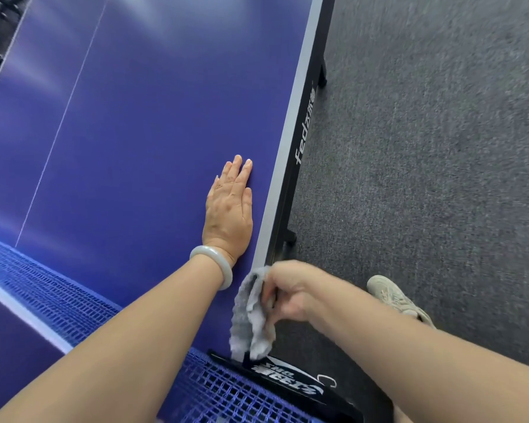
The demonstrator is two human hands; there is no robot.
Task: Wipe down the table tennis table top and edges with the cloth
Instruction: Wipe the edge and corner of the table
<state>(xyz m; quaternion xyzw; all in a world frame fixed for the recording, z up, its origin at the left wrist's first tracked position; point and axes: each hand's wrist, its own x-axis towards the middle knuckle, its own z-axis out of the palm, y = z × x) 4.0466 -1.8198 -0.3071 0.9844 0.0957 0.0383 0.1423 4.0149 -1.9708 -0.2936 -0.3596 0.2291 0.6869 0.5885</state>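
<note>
The grey cloth (248,315) hangs at the near right edge of the tabletop (135,132), bunched and folded, its lower end just above the black net bracket (287,383); whether it touches the bracket cannot be told; the right grip (289,293) pinches the cloth's upper part with curled fingers, beside the table's edge, and is somewhat blurred. The left grip (229,209) lies spread flat on the tabletop, palm down, fingers straight and close together, just inside the grey border (283,154); a pale bangle (216,262) sits on that wrist. The tabletop is deep blue and glossy, streaked with soft reflections; a thin white line (58,132) runs along its length; below the border a dark rail (303,141) carries pale lettering that begins "fed". A blue net (58,300) with a white top band crosses the lower left, meeting the bracket. Dark legs (322,74) stand under the rail; grey carpet (425,148) covers the floor to the right, and a light shoe (391,296) rests on it near the right forearm.
</note>
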